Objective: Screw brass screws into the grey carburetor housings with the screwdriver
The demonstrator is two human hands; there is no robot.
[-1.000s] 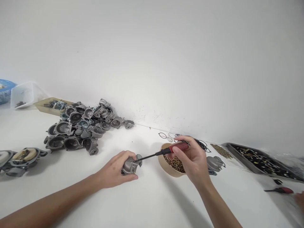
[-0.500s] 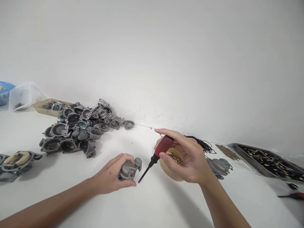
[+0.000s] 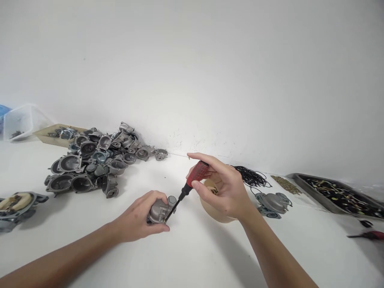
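Note:
My left hand (image 3: 142, 218) is wrapped around a small grey metal carburetor bowl (image 3: 158, 211) with a round cap at its side. In my right hand (image 3: 223, 192) is a screwdriver (image 3: 198, 173) with a red handle and a black shaft, held between thumb and fingers. Its shaft slants down to the left, and the tip meets the lower right part of the bowl, near a small brass-coloured spot. Partly hidden behind my right hand stands a beige round container (image 3: 210, 209) with small brass pieces in it.
A heap of grey carburetor bowls (image 3: 87, 183) lies at left, near an assembled part (image 3: 18, 206). To the right are black rubber rings (image 3: 250, 176), another grey carburetor part (image 3: 273, 203), small brass pieces (image 3: 285, 185), a metal tray (image 3: 325, 199) and a second screwdriver (image 3: 372, 235).
My right hand has moved left and slightly up, bringing the screwdriver tip from beside the bowl onto it. The left hand keeps its hold. The whole view has shifted slightly.

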